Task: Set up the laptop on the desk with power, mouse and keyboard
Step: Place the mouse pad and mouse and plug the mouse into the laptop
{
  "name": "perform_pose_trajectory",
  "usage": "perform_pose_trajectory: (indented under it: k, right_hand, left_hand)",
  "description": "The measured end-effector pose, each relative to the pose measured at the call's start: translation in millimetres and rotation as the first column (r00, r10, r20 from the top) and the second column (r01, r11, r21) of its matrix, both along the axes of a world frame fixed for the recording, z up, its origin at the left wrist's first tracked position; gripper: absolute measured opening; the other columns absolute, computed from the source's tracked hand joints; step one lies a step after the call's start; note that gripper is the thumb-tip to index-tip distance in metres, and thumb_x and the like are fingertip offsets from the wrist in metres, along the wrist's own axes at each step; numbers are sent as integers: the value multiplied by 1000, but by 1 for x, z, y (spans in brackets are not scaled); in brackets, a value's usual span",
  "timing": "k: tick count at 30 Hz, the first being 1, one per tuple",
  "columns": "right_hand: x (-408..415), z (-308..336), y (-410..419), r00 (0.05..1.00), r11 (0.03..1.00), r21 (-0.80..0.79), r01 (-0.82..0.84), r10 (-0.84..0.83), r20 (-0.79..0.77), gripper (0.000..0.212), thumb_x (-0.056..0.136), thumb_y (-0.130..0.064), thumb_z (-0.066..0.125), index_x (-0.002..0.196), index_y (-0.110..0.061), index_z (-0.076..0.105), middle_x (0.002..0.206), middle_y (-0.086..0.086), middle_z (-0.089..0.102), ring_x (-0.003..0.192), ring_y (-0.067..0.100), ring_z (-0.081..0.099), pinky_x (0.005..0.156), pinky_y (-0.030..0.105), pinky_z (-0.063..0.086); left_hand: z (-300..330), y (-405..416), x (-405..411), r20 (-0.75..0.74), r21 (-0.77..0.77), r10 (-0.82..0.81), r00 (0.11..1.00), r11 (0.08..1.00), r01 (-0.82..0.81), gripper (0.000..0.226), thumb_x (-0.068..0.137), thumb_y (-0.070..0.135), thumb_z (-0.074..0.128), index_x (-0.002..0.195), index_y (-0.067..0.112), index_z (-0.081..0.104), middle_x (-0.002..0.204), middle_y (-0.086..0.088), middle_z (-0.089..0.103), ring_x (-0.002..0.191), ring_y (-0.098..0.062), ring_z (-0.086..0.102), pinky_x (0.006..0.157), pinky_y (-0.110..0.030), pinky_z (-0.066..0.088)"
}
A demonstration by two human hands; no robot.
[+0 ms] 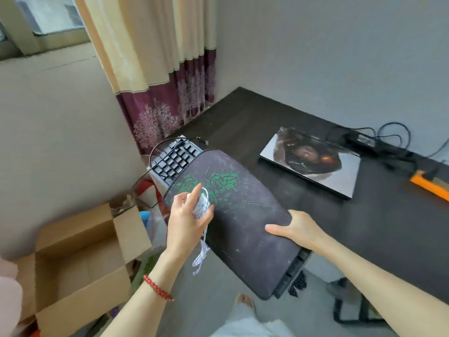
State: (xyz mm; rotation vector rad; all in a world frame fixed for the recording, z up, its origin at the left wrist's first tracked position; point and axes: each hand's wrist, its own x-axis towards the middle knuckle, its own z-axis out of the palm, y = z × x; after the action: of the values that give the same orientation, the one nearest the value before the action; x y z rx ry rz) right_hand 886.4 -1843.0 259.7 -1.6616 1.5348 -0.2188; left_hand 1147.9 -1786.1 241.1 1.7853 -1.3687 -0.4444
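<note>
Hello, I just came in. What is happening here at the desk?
A person carries a keyboard with black keys under a dark mouse pad with a green logo toward the dark desk. The left hand grips a white patterned mouse on the pad; the right hand holds the pad's edge. A closed laptop with a picture lid lies on the desk.

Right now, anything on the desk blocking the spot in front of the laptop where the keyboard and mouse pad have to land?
Nothing visible. The desk surface between the carried mouse pad and the closed laptop is bare. The cables and the orange item lie beyond and right of the laptop, off that path.
</note>
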Motion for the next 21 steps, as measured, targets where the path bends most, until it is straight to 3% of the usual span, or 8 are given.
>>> perform_pose_trajectory:
  k: [5, 11, 16, 21]
  right_hand:
    - [-102, 16, 32, 979, 978, -94, 189, -195, -63, 63, 48, -73, 63, 78, -17, 65, 84, -2, 68, 78, 11, 63, 77, 34, 52]
    - [-208, 16, 37, 929, 944, -150, 293, -318, -187, 74, 48, -78, 59, 79, -10, 59, 83, 3, 65, 78, 20, 62, 72, 38, 50]
    - [-271, 10, 15, 885, 968, -174, 180, -237, -400, 63, 54, -79, 56, 65, -20, 37, 72, -6, 48, 69, 16, 48, 51, 29, 31]
    - [-334, -8, -18, 827, 983, -171, 67, -151, -542, 64, 55, -78, 55, 68, -17, 39, 66, -4, 48, 56, 14, 43, 46, 30, 29]
  left_hand:
    - [7, -22, -98, 20, 14, -270, 963, 963, 269, 57, 80, 31, 67, 133, 28, 45, 115, -6, 47, 107, -21, 50, 89, -28, 43]
    - [1, -51, -210, 83, 87, -467, 880, 883, 460, 59, 80, 34, 66, 134, 29, 43, 118, -7, 46, 111, -24, 48, 90, -36, 45]
    - [-16, -72, -279, 147, 175, -521, 841, 850, 496, 59, 80, 40, 63, 134, 34, 40, 120, -4, 45, 113, -23, 45, 87, -39, 47]
    - [-34, -98, -343, 158, 192, -522, 838, 849, 492, 58, 77, 35, 67, 131, 31, 46, 119, -7, 47, 109, -27, 49, 87, -41, 47]
